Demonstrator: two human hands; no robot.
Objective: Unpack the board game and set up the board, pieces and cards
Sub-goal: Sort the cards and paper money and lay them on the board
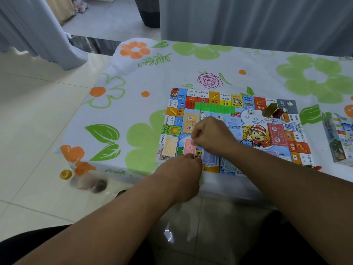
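The pink play-money notes lie on the near-left part of the game board, which is spread flat on the floral tablecloth. The right hand has its fingers curled and appears to pinch the notes' far edge. The left hand curls at their near edge and seems to pinch too, though its fingertips are hidden.

The notes are thin paper, so probably very light and floppy, easy to crease, and apt to slide over each other and over the board's glossy print. Holding two opposite edges, as here, should square the stack best.

Just right of them, a loose fan of blue notes overlaps the board's near edge, and a pale yellow note lies to the left. On the far side stands a row of small green plastic houses with red houses at its left end. They look rigid, light and easily toppled. A white die sits farther right, and the cardboard game box is well to the right.
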